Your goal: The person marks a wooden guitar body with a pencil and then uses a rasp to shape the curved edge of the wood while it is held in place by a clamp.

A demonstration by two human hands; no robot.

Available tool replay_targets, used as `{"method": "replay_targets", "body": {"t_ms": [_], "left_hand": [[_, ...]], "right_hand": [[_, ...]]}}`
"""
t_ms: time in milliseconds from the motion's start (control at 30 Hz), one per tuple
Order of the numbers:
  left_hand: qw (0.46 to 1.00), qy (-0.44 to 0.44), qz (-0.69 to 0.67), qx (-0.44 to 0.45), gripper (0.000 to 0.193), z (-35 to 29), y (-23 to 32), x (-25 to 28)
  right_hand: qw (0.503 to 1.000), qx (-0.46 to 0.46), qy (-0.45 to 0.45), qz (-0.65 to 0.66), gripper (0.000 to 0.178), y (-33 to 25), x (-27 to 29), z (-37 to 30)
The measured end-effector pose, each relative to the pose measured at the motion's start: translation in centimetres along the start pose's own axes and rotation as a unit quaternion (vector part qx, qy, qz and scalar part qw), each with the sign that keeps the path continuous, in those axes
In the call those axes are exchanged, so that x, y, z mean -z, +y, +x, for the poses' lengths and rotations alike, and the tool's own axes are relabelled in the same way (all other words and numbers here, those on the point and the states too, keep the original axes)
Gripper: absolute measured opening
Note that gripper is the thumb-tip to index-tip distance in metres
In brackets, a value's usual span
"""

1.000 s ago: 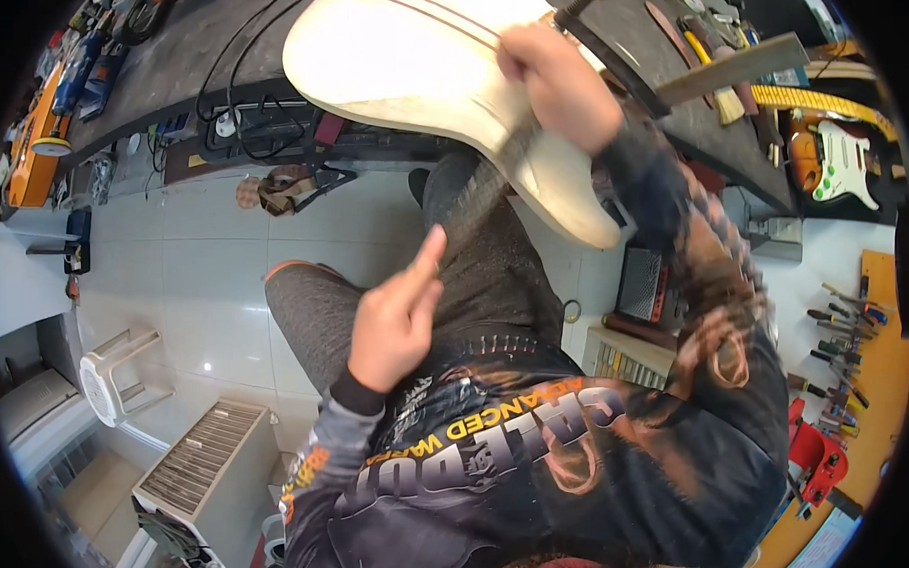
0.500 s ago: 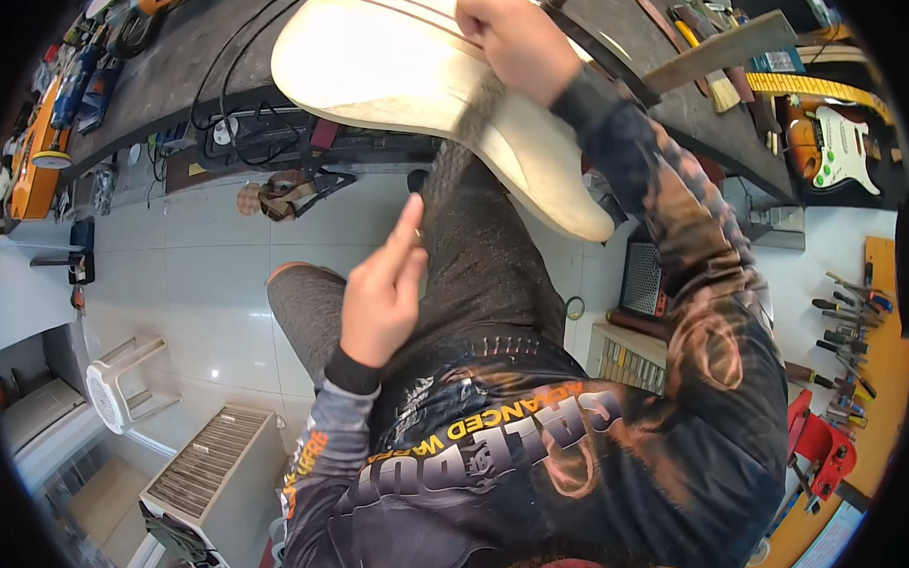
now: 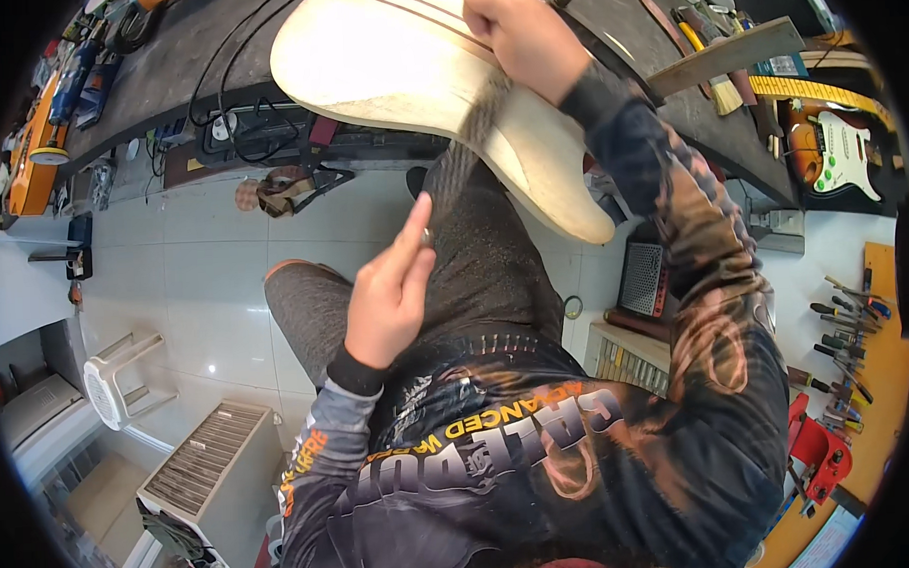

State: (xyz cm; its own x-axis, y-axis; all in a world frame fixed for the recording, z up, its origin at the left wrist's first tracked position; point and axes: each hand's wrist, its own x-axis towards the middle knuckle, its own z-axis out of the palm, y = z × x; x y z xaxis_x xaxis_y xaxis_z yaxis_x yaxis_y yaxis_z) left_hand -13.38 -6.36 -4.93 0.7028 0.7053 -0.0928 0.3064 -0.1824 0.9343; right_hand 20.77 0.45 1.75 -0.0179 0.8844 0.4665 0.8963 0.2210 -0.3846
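Observation:
A pale, bare wooden guitar body (image 3: 387,71) overhangs the workbench edge, its rounded horn pointing toward me at the right. Across its near edge slants a long dark rasp (image 3: 460,164), slightly blurred, touching or very close to the wood. My right hand (image 3: 531,43) is closed round the rasp's upper end, above the body; the grip itself is hidden under the fingers. Lower down, my left hand (image 3: 385,304) pinches the rasp's other end between thumb and fingers, index finger stretched along it.
The dark workbench (image 3: 167,69) holds a black cable, hand tools, a brush (image 3: 725,94) and a flat metal blade (image 3: 732,59). A sunburst electric guitar (image 3: 840,150) lies at right. A white stool (image 3: 118,381) and vented white box (image 3: 208,458) stand at lower left.
Both hands have shifted slightly to the right, carrying the rasp along the edge of the guitar body. The body stays where it was.

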Motion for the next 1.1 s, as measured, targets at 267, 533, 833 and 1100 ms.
{"method": "replay_targets", "body": {"t_ms": [267,533,833,1100], "left_hand": [[0.996,-0.023,-0.021,-0.082,0.066,-1.5,-0.6,-0.2],[0.992,-0.036,0.009,-0.124,0.065,-5.0,-2.5,-1.2],[0.998,-0.001,-0.031,-0.047,0.066,0.1,-0.2,-0.4],[0.992,0.009,-0.016,-0.124,0.064,-1.5,-2.2,-1.0]], "right_hand": [[1.0,0.011,-0.007,-0.014,0.005,-0.9,1.6,-2.6],[0.999,-0.007,-0.04,0.016,0.008,-3.7,2.1,-6.9],[0.987,-0.108,-0.113,-0.048,0.007,1.5,0.2,-0.7],[0.998,0.032,-0.034,-0.048,0.013,-1.7,1.9,-2.6]]}}
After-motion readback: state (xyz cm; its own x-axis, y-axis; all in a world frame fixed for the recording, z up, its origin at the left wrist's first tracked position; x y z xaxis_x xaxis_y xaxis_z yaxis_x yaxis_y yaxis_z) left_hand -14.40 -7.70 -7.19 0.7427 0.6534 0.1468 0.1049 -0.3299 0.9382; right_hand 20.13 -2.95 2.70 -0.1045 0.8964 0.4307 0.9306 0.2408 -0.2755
